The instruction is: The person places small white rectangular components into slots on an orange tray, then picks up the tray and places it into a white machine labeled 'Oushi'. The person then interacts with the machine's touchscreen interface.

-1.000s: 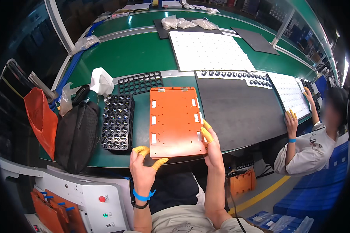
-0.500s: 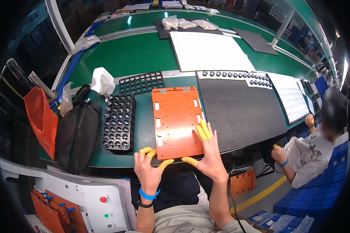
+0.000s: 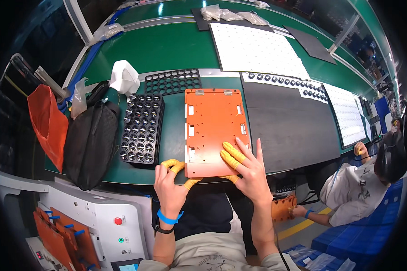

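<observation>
An orange hinged plate (image 3: 212,131) lies in front of me, with metal hinges along its far edge and small holes and slots across it. My left hand (image 3: 171,184) is closed at its near left corner, fingers at the side and thumb by the near edge. My right hand (image 3: 248,174) lies over its near right part: two fingers press on top, the thumb is at the near edge and the other fingers stretch out. Yellow finger cots cover several fingertips. Left of the plate stands a black tray (image 3: 157,151) holding rows of round, shiny black parts.
An empty black grid tray (image 3: 173,82) lies behind. To the right are a black mat (image 3: 294,131), a strip of round parts (image 3: 285,81) and white sheets (image 3: 257,47). A black bag (image 3: 90,147) and red pouch (image 3: 47,126) are at left. A co-worker (image 3: 362,189) sits right.
My right hand has slid nearer along the plate, its thumb now at the near edge. My left hand has closed on the corner. The co-worker's hand has lowered to another orange plate.
</observation>
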### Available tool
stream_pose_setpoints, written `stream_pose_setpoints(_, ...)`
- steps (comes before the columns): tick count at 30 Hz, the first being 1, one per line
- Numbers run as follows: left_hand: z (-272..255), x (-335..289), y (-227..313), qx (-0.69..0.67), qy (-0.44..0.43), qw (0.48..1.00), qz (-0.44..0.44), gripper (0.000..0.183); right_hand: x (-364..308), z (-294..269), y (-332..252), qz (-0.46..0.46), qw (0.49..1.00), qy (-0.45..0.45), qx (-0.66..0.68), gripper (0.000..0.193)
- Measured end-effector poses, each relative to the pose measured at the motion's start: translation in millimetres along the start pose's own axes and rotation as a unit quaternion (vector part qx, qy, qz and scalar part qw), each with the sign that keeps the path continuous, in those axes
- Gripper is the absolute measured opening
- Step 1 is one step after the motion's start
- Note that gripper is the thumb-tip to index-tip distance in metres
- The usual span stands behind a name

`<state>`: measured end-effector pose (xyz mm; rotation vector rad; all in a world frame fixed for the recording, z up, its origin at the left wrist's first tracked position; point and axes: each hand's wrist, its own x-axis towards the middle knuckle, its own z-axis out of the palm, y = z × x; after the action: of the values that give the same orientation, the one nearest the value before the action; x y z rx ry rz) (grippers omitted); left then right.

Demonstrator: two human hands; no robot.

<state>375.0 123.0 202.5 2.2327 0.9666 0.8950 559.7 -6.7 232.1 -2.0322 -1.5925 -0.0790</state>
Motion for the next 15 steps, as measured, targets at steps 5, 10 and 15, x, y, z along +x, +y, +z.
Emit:
stream_pose_setpoints(5, -0.8, 1.2, -0.8, -0.001, -0.007, 1.0, 0.001, 0.053, -2.6, 2.2, -1.8, 0.016, 0.999, -0.027, 0.019, 0.058)
stream_pose_setpoints(10, -2.5, 2.9, -4.3, 0.004, -0.018, 1.0, 0.011, 0.051, -4.3, 6.7, -4.1, 0.027, 0.999, -0.034, 0.015, 0.064)
stream_pose_setpoints(15, -9.7, 6.9, -1.1, -0.003, -0.058, 0.998, 0.008, 0.053, -5.4, 10.1, -2.5, 0.027, 0.999, -0.006, 0.02, 0.06)
